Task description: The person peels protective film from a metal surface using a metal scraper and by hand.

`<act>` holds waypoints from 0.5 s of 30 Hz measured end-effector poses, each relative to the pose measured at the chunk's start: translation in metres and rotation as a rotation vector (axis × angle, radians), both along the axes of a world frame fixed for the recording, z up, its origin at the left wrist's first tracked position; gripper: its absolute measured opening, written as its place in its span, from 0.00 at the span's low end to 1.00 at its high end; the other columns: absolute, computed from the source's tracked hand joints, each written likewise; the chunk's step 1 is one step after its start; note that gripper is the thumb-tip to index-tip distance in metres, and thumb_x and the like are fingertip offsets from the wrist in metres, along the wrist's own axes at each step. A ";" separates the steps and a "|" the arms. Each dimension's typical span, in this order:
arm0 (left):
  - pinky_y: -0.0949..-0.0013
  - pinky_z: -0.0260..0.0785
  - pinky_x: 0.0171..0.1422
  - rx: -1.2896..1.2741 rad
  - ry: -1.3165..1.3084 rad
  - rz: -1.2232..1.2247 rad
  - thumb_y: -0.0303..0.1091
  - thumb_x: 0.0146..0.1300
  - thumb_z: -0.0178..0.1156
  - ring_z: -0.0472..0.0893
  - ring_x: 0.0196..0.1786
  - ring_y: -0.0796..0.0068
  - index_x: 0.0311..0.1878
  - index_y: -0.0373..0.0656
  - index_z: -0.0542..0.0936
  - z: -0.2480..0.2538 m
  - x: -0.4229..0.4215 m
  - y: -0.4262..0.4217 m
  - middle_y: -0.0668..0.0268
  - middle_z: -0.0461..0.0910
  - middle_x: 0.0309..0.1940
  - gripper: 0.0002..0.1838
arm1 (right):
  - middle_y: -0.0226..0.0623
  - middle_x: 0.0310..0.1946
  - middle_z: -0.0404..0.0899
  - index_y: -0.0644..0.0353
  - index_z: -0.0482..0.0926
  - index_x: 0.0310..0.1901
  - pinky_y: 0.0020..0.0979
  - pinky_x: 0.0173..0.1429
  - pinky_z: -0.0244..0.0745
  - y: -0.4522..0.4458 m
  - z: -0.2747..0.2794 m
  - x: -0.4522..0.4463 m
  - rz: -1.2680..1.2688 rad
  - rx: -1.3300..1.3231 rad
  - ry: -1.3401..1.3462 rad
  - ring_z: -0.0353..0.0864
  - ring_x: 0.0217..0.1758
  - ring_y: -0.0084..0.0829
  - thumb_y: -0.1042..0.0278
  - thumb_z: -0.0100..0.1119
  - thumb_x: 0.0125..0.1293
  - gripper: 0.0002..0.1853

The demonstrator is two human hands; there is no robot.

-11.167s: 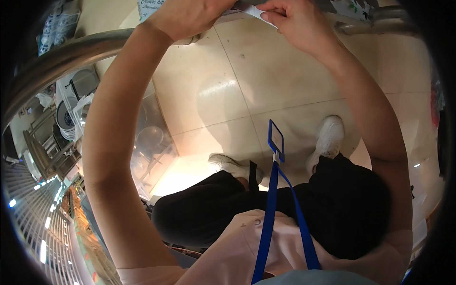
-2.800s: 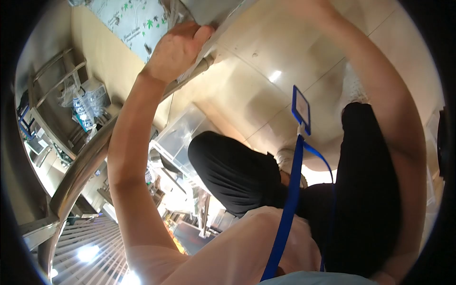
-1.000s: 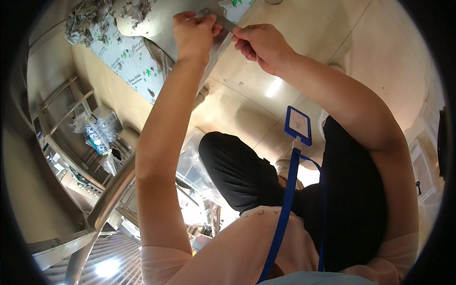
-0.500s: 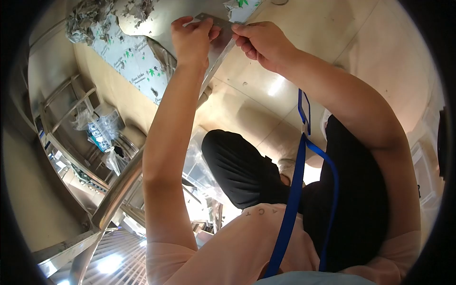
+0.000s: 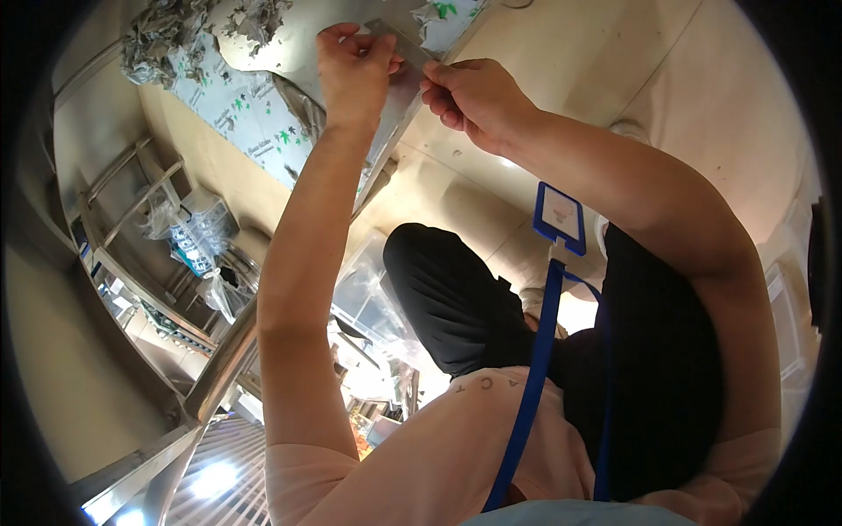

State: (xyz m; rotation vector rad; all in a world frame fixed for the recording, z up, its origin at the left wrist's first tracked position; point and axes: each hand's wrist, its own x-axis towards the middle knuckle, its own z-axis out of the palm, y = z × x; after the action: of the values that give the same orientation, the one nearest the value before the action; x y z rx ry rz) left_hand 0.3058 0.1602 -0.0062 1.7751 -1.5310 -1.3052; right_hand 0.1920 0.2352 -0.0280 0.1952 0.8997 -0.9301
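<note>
My left hand point(image 5: 355, 74) and my right hand point(image 5: 481, 98) both pinch a thin, flat metal strip point(image 5: 396, 40), left near one end and right at the other. The strip slants over a shiny metal panel point(image 5: 399, 86), close to its edge. Whether it touches the panel I cannot tell. Printed protective film point(image 5: 246, 110) with green leaf marks covers part of the panel left of my left hand, its border torn and curled. Another film piece point(image 5: 447, 22) remains on the panel beyond my hands.
Crumpled film scraps point(image 5: 162, 53) lie at the upper left. A metal rack point(image 5: 132, 193) and a clear plastic bag point(image 5: 224, 294) are on the left. A clear plastic box point(image 5: 364, 294) stands beside my knee. A blue lanyard with a badge point(image 5: 561, 215) hangs before me over the tiled floor point(image 5: 631, 53).
The strip has tilted more steeply, its right end coming down toward me with my right hand. My left hand shifted only slightly. The badge has swung into view.
</note>
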 end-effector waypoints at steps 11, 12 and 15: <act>0.75 0.71 0.29 -0.030 -0.081 -0.077 0.22 0.52 0.60 0.76 0.26 0.74 0.46 0.32 0.61 -0.006 0.001 -0.013 0.59 0.75 0.27 0.21 | 0.38 0.18 0.72 0.68 0.71 0.23 0.24 0.21 0.65 0.000 0.005 0.001 -0.073 0.008 0.038 0.71 0.19 0.26 0.68 0.52 0.62 0.13; 0.75 0.71 0.29 -0.028 -0.078 -0.083 0.22 0.52 0.60 0.76 0.25 0.74 0.46 0.32 0.61 -0.006 0.000 -0.014 0.59 0.75 0.27 0.21 | 0.36 0.19 0.71 0.67 0.71 0.24 0.23 0.22 0.63 -0.001 0.007 0.000 -0.056 0.009 0.044 0.69 0.19 0.24 0.67 0.52 0.63 0.13; 0.76 0.71 0.29 -0.027 -0.074 -0.058 0.21 0.52 0.60 0.76 0.25 0.74 0.46 0.32 0.61 -0.006 -0.002 -0.014 0.59 0.75 0.27 0.21 | 0.33 0.19 0.70 0.65 0.72 0.26 0.22 0.23 0.60 -0.001 0.008 -0.003 -0.018 0.005 0.061 0.65 0.19 0.21 0.64 0.52 0.63 0.13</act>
State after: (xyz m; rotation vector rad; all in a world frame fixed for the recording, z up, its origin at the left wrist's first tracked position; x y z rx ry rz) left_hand 0.3039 0.1465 -0.0123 1.7922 -1.6441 -1.2528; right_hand 0.1894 0.2343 -0.0200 0.1801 0.9579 -0.9547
